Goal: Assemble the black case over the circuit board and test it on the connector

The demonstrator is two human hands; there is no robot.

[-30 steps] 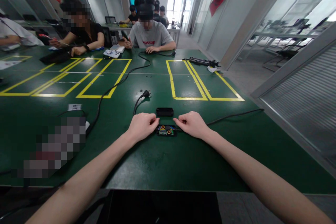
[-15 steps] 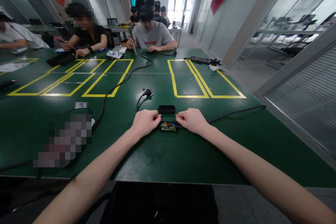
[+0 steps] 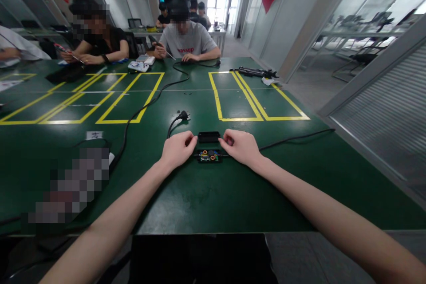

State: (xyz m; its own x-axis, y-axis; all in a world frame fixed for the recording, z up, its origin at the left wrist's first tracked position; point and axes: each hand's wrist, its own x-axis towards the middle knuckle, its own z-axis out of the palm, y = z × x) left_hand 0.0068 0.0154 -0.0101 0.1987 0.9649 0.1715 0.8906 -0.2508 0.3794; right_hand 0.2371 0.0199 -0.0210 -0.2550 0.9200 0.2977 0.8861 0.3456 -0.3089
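An opened black power adapter casing lies in front of me. Its lower half (image 3: 209,156) holds an exposed circuit board with copper coils, and a cable comes out at each end. Just beyond it is the hollow black cover (image 3: 209,137), open side up. My left hand (image 3: 179,148) has curled fingers, thumb and forefinger at the cover's left end. My right hand (image 3: 242,146) closes its fingertips on the cover's right end. The inner fingers of both hands are hidden.
The power plug (image 3: 183,116) lies beyond my left hand. A pixelated long object (image 3: 76,182) with a cable sits at left. Yellow tape rectangles (image 3: 239,119) mark the green table (image 3: 213,204). A folded black tripod (image 3: 254,72) lies far right. Co-workers sit across the table.
Both hands have moved forward from the circuit board half to the two ends of the cover. The view has shifted slightly. A co-worker opposite has lowered a thin tool.
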